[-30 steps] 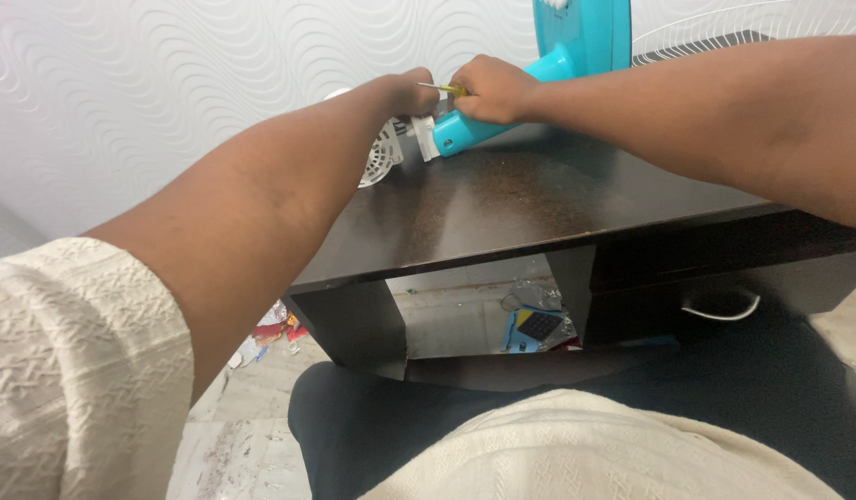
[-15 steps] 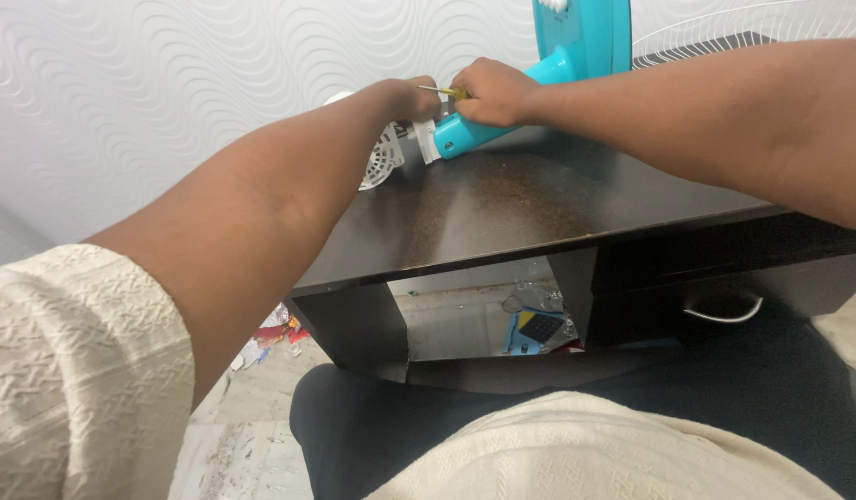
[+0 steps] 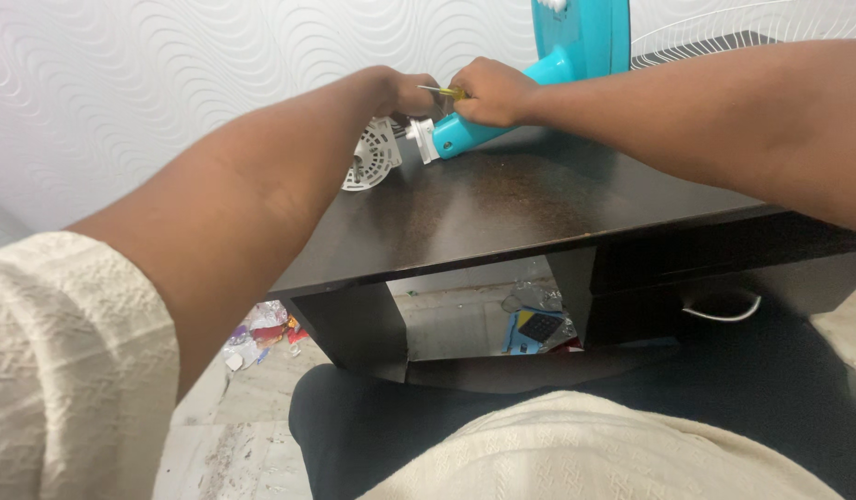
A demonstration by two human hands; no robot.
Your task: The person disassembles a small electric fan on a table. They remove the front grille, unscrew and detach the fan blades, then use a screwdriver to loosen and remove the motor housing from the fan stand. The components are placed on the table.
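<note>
Dark table [image 3: 502, 199] edge bare; both hands [image 3: 488, 90] crowd turquoise fan stem [image 3: 474, 131].

Both hands, left hand [image 3: 396, 91] and right hand [image 3: 491, 90], grip (apparently) a screwdriver [image 3: 444, 91] over the turquoise fan stem [image 3: 470, 132].

A cream-coloured, textured woven sleeve [image 3: 71, 361] covers the left upper arm, ending above the elbow. The same cream woven top [image 3: 585, 454] shows near the bottom edge, over dark trousers [image 3: 372, 426]. Both forearms are bare.
</note>
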